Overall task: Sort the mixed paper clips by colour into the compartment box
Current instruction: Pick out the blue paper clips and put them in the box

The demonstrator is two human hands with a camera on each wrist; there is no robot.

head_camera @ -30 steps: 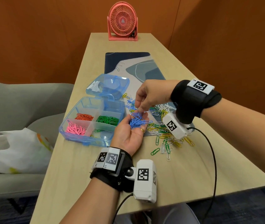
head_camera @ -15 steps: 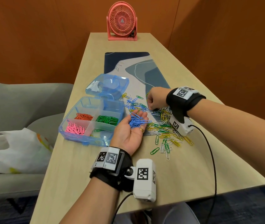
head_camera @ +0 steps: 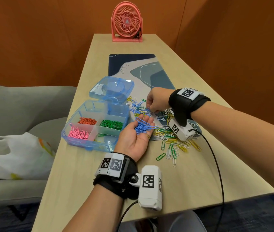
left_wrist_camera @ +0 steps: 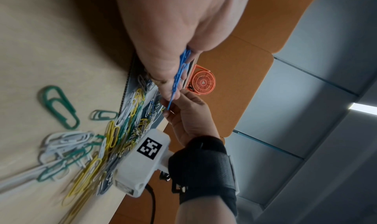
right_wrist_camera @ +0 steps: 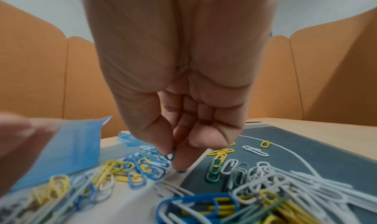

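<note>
My left hand (head_camera: 140,133) lies palm up beside the box with a bunch of blue clips (head_camera: 143,126) resting on its relaxed fingers; the left wrist view shows these blue clips (left_wrist_camera: 180,76) edge-on. My right hand (head_camera: 152,110) reaches down into the mixed clip pile (head_camera: 171,136), and its thumb and forefinger pinch a blue clip (right_wrist_camera: 170,155). The blue compartment box (head_camera: 86,146) stands open at the left. It holds orange clips (head_camera: 86,121), green clips (head_camera: 112,124) and pink clips (head_camera: 78,133) in separate compartments.
The box lid (head_camera: 112,88) lies folded back behind the box. A patterned mat (head_camera: 143,71) lies under part of the pile. A pink fan (head_camera: 127,22) stands at the table's far end. A white plastic bag (head_camera: 12,154) sits on the grey chair at left.
My right hand left the left palm, dipped into the pile further right, then shifted left to the blue clips near the lid. The left hand stayed put with its bunch.
</note>
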